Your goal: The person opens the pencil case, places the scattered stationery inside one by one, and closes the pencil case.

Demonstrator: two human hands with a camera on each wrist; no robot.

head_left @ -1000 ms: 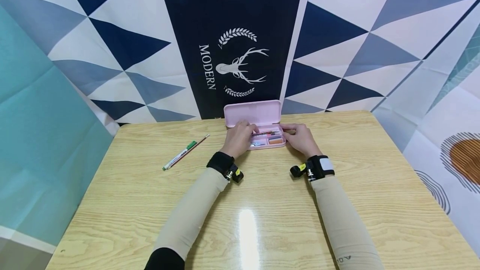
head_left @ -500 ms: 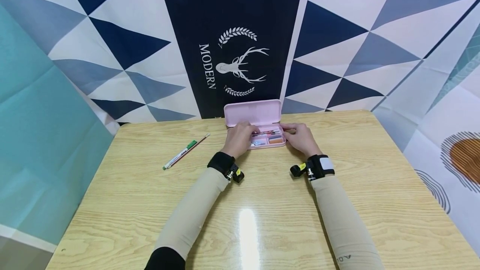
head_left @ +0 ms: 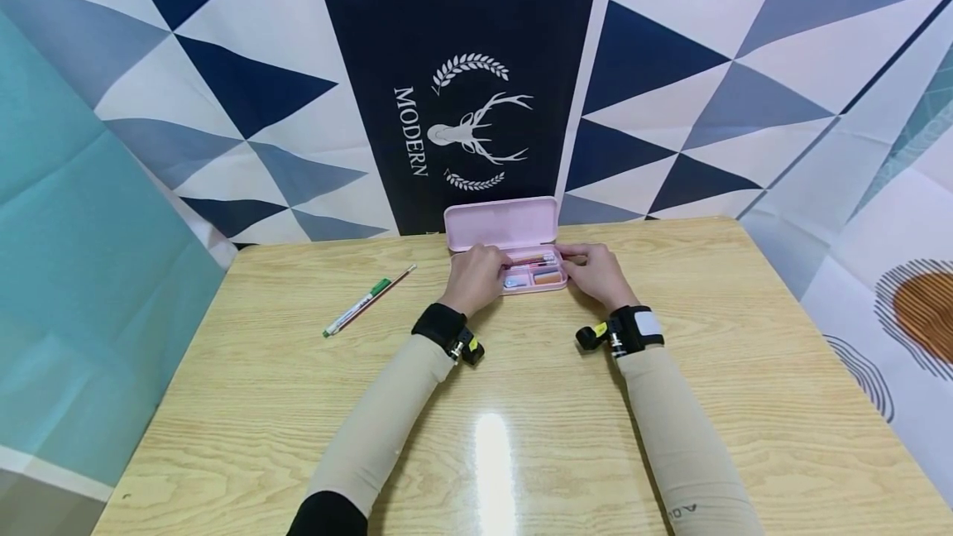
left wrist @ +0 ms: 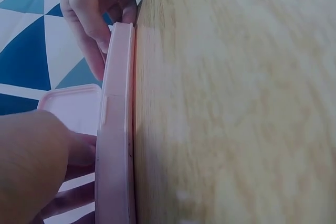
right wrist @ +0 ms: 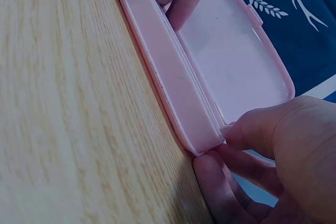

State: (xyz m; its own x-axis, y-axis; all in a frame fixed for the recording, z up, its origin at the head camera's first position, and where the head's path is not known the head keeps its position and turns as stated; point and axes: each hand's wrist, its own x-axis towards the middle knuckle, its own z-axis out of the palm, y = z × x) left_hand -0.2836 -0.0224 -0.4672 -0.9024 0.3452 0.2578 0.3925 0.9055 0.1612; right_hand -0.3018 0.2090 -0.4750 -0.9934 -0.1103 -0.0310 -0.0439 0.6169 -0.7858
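Observation:
A pink pencil case (head_left: 502, 224) lies open at the far edge of the wooden table, its lid standing back against the wall cloth. Thin pencils or pens (head_left: 532, 261) lie lengthwise in its back compartment, with an orange-brown block (head_left: 548, 278) in front of them. My left hand (head_left: 476, 278) reaches over the left part of the case, its fingertips down inside at the left ends of the pencils. The case wall hides what those fingertips touch. My right hand (right wrist: 294, 156) pinches the right end of the case between thumb and fingers.
A green-capped marker (head_left: 357, 308) and a slim pencil (head_left: 393, 281) lie side by side on the table (head_left: 283, 404), left of the case. Patterned cloth (head_left: 476, 131) hangs right behind the table's far edge.
The pencils in the case have shifted and now lie flatter in the back compartment. My left hand's fingers have moved slightly, showing more of the front compartment. My right hand stays on the case end.

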